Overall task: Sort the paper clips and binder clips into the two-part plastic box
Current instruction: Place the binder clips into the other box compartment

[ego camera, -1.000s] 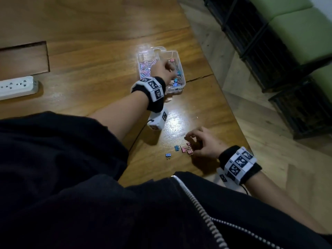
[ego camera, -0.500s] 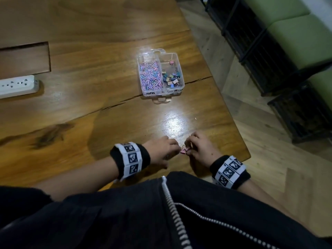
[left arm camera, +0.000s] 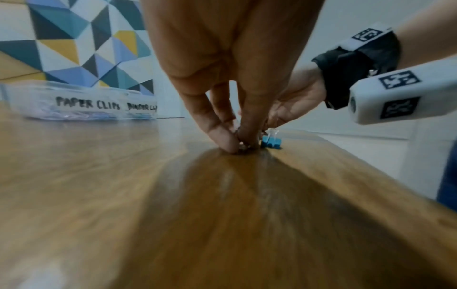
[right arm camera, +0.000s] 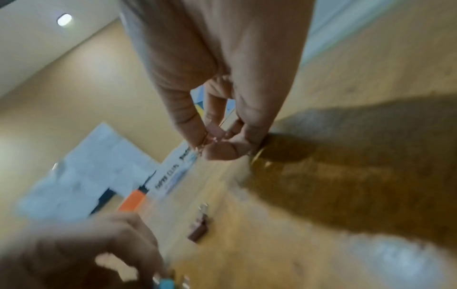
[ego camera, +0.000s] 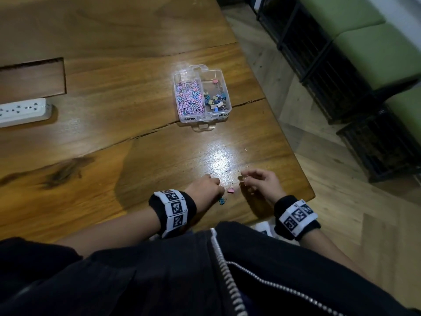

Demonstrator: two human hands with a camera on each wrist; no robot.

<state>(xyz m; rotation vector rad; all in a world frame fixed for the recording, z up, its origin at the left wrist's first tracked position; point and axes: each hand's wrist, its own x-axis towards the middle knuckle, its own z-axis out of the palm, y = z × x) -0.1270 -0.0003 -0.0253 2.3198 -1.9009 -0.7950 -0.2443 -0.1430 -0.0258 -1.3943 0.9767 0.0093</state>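
The clear two-part box [ego camera: 182,111] sits mid-table, with pink and blue paper clips in its left half and binder clips in its right half. Both hands are near the table's front edge. My left hand [ego camera: 216,186] presses its fingertips [left arm camera: 226,140] to the wood and pinches a small binder clip, mostly hidden. A blue binder clip [left arm camera: 270,141] lies just beside those fingers. My right hand [ego camera: 242,179] is raised slightly and pinches a small binder clip [right arm camera: 206,141] between thumb and fingers. A pink binder clip [ego camera: 230,189] lies on the table between the hands.
A white power strip [ego camera: 22,111] lies at the far left. A rectangular cut-out [ego camera: 32,79] is in the tabletop behind it. The table's right edge [ego camera: 303,169] is close to my right hand, with floor and black crates [ego camera: 376,142] beyond.
My left hand came back from the box to the front edge and now pinches at the table. My right hand has lifted off the wood with a clip, baring the pink clip.
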